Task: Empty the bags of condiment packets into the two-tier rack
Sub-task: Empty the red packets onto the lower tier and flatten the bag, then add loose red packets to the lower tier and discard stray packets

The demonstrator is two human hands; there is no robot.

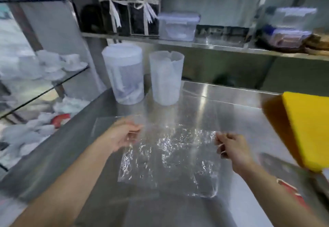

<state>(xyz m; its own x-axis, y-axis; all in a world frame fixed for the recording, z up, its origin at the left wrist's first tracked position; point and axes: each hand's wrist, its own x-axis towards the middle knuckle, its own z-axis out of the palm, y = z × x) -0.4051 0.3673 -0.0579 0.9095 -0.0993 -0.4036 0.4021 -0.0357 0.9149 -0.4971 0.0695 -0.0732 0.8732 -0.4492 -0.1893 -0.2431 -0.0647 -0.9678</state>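
An empty, crinkled clear plastic bag (170, 159) hangs spread over the steel counter (231, 105). My left hand (121, 136) pinches its upper left edge. My right hand (231, 148) pinches its upper right corner. No condiment packets show inside the bag. A second flat clear bag (105, 123) lies on the counter behind my left hand. The frame is blurred, and I see no two-tier rack in it.
Two translucent plastic tubs (124, 73) (166, 77) stand at the counter's back. A yellow cutting board (309, 127) lies at the right. A glass shelf (44, 70) with white cups is at the left. A steel shelf (178, 40) above holds lidded boxes.
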